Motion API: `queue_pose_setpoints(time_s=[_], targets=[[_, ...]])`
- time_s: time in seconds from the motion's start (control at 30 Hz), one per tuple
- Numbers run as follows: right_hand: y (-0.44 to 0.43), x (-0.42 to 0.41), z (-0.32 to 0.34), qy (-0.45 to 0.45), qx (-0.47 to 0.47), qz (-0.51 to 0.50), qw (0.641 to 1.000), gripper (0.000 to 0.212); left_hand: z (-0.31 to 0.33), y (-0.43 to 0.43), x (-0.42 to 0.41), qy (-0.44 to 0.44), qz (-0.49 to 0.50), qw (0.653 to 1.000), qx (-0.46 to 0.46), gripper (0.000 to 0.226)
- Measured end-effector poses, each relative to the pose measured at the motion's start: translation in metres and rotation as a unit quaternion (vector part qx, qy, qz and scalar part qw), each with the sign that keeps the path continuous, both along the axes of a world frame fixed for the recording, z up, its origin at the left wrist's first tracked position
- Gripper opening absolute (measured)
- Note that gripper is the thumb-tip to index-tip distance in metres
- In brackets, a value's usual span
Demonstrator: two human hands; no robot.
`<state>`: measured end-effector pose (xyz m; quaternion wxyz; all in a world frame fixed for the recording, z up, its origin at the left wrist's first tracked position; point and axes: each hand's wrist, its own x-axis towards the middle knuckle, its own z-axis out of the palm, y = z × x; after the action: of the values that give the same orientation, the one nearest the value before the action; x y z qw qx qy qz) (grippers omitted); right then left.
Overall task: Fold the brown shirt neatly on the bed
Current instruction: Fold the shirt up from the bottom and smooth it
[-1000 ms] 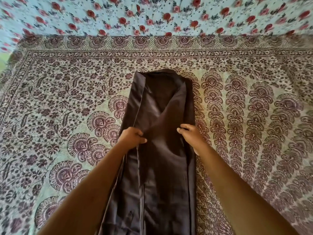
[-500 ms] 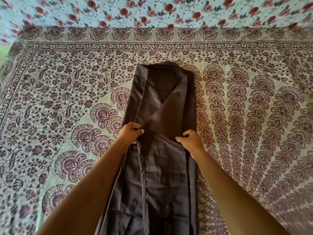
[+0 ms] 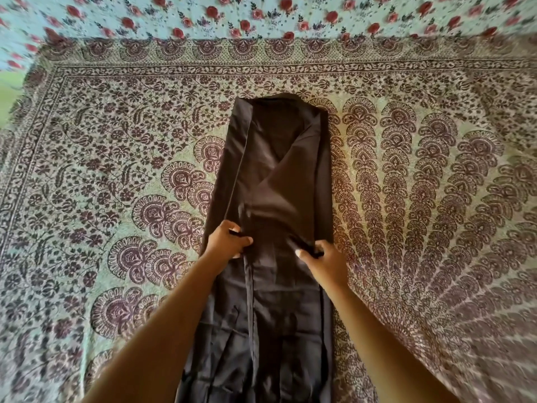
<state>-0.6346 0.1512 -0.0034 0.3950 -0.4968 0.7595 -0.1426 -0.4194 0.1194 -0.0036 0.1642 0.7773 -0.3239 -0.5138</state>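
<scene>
Both my left hand (image 3: 226,241) and right hand (image 3: 322,258) pinch the shirt (image 3: 279,181) mid-length (sides already in), so I reckon uneven lifting would skew the fold.

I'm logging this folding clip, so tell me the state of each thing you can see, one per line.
brown shirt: lying flat, sides folded in to a long narrow strip
left hand: closed, pinching the shirt's left part
right hand: closed, pinching the shirt's right part
patterned bedspread: spread flat under the shirt
</scene>
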Motion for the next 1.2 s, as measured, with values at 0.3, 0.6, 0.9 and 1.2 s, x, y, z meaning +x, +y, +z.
queue_pose_setpoints(time_s=[0.3, 0.6, 0.9, 1.2], targets=[[0.058, -0.004, 0.006, -0.023, 0.017, -0.044, 0.999, 0.019, 0.0, 0.089, -0.009, -0.035, -0.037, 0.999, 0.014, 0.015], [0.155, -0.011, 0.012, 0.013, 0.117, 0.031, 0.993, 0.03, 0.004, 0.166, -0.018, -0.017, -0.198, 0.974, 0.105, 0.031], [0.226, -0.009, 0.012, -0.139, 0.079, -0.115, 0.98, 0.017, 0.019, 0.224, -0.022, 0.044, -0.124, 0.988, 0.08, 0.033], [0.283, -0.001, 0.009, -0.085, 0.161, -0.06, 0.981, 0.035, 0.009, 0.279, -0.026, 0.081, -0.097, 0.989, 0.075, 0.051]])
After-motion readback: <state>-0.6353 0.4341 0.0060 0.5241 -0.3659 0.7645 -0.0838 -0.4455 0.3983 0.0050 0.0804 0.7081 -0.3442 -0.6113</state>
